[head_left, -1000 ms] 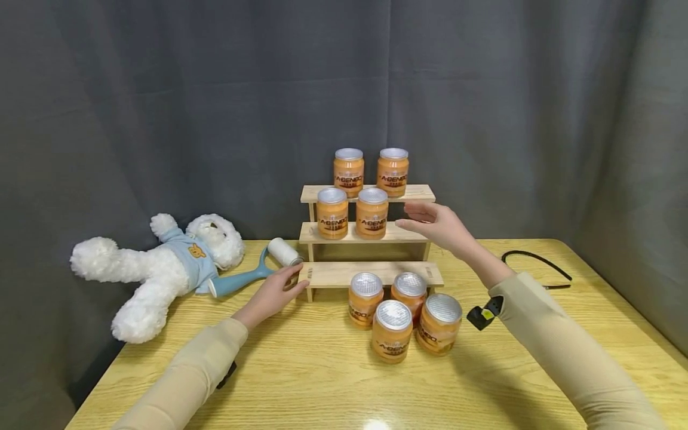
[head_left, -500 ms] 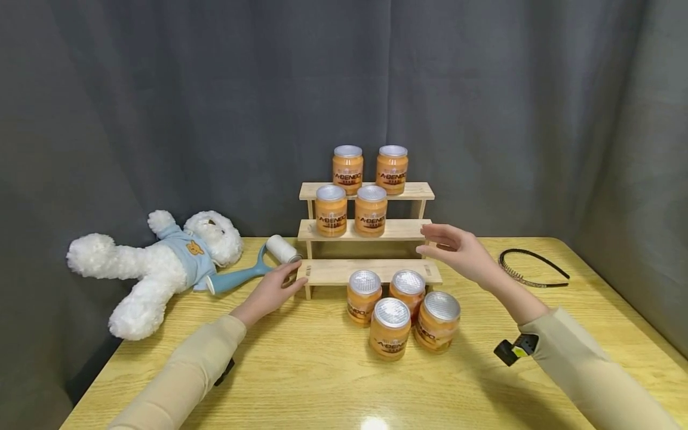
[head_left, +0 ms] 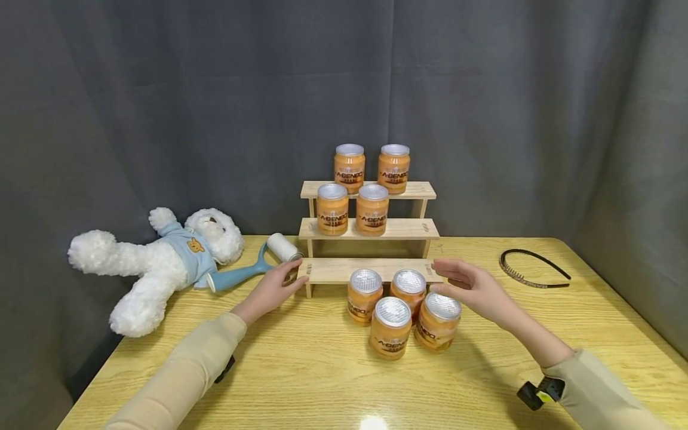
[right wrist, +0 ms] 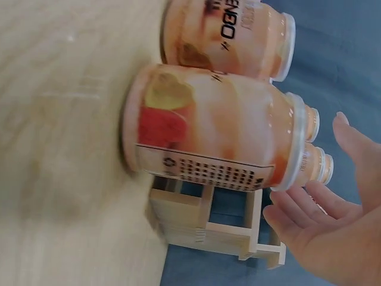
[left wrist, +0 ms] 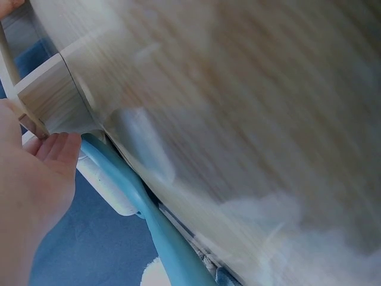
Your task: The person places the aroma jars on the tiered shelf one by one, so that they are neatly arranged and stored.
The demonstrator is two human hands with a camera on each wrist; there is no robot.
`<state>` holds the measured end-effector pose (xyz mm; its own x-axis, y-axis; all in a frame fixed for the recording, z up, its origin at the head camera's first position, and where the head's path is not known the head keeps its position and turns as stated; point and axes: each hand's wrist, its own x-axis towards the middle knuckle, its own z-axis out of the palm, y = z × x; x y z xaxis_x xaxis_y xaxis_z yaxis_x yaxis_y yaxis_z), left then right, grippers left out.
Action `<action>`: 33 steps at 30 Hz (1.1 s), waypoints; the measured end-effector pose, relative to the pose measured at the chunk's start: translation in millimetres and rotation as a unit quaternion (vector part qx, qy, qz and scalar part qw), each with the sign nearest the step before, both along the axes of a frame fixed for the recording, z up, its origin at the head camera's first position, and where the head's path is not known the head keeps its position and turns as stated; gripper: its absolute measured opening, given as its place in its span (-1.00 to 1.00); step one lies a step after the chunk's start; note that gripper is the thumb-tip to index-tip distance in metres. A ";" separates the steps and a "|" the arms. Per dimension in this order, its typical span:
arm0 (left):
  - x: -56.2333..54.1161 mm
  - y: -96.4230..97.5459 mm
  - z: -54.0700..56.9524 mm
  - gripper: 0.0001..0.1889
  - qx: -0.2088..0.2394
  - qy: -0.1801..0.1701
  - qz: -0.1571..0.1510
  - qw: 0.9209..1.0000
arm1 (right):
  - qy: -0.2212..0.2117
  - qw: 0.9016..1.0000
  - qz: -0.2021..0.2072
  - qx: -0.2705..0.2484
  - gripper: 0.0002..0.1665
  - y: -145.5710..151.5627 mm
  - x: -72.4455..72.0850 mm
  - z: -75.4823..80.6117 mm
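Lowered crookedly, the open right hand [head_left: 473, 289] could topple the rightmost A-BENBO jar [head_left: 436, 327] near the tiered stand [head_left: 330, 270]'s front-right corner, the left hand [head_left: 273, 289] open at its left edge.

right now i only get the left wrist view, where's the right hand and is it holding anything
Observer: The right hand is up by the rightmost jar on the table, holding nothing; I can't tell if it touches that jar.

Operator: ok, and the rest of them

Observer: Three more jars stand next to it, two are on the middle step of the shelf, and two on the top step.
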<state>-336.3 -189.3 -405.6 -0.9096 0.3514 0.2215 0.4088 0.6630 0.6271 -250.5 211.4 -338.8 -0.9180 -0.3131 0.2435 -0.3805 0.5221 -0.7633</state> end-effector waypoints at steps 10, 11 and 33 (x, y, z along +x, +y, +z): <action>-0.3 -1.2 2.0 -0.35 -0.002 0.004 -0.002 1.000 | -0.015 0.999 -0.008 0.033 -0.35 0.7 12.9 -16.8; -0.5 -1.1 2.2 -0.36 -0.002 0.005 -0.002 1.000 | -0.019 0.999 -0.012 0.033 -0.34 0.4 13.3 -18.1; 0.2 0.1 0.4 -0.36 0.000 0.001 -0.003 1.000 | -0.022 0.996 0.022 0.082 -0.28 28.3 14.1 -17.8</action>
